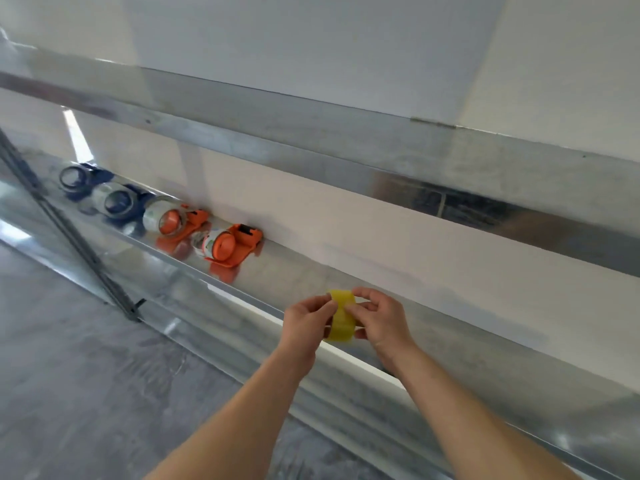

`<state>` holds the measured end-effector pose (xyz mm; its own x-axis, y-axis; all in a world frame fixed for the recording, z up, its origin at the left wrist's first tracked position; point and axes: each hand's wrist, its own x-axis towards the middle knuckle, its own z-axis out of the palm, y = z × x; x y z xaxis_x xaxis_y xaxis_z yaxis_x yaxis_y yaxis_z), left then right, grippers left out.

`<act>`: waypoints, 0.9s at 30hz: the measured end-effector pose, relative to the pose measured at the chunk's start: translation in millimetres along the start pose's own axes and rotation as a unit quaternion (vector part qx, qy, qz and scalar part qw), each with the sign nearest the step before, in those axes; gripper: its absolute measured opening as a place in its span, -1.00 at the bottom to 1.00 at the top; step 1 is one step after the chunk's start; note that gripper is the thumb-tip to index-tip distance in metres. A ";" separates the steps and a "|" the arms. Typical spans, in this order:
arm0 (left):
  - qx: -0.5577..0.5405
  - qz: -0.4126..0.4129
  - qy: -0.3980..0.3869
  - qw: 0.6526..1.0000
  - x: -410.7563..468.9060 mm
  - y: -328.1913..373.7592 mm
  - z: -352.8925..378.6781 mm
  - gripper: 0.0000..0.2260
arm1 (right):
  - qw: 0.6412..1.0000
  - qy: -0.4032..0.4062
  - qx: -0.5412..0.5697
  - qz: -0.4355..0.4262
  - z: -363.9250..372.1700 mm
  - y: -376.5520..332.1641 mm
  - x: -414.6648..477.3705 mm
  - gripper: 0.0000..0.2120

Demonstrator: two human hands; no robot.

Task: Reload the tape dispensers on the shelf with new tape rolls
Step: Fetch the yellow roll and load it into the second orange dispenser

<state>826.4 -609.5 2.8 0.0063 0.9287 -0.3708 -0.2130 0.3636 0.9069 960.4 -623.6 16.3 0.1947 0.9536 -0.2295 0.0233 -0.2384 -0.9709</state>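
A yellow tape roll [343,317] is held on edge between both hands above the metal shelf [304,271]. My left hand [306,322] pinches its left side and my right hand [379,318] pinches its right side, fingertips meeting on the roll's outer face. Further left on the shelf lie two orange tape dispensers, one nearer [230,244] and one behind it [173,220], each with a clear roll on its hub. Beyond them lie two blue dispensers, one closer [119,202] and one at the far left [76,178].
The shelf has a raised shiny front lip [242,306] and a white wall behind. A second metal shelf edge [311,143] runs overhead. A dark diagonal brace [65,233] crosses at the left, and grey floor [86,375] lies below.
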 end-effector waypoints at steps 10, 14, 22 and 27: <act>0.047 0.058 0.046 0.996 -11.3 6.2 -16.5 -0.81 | 0.998 -0.064 0.003 -0.012 19.0 -11.9 17.0 -0.81; 0.024 0.065 0.103 0.992 -13.5 3.5 -20.9 -0.88 | 0.992 -0.118 -0.008 -0.032 26.0 -15.7 14.5 -0.69; 0.001 0.055 0.158 0.986 -15.5 1.9 -45.1 -0.89 | 0.978 -0.166 -0.082 -0.093 49.4 -9.6 10.4 -0.68; -0.012 0.036 0.180 0.983 -8.8 2.1 -73.2 -0.71 | 0.973 -0.142 -0.145 -0.110 80.5 -7.9 11.1 -0.77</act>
<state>754.4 -622.3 -6.7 -0.3556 0.8640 -0.3565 -0.2231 0.2920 0.9301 883.5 -596.3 15.8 -0.1239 0.9899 -0.0687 0.3174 -0.0261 -0.9479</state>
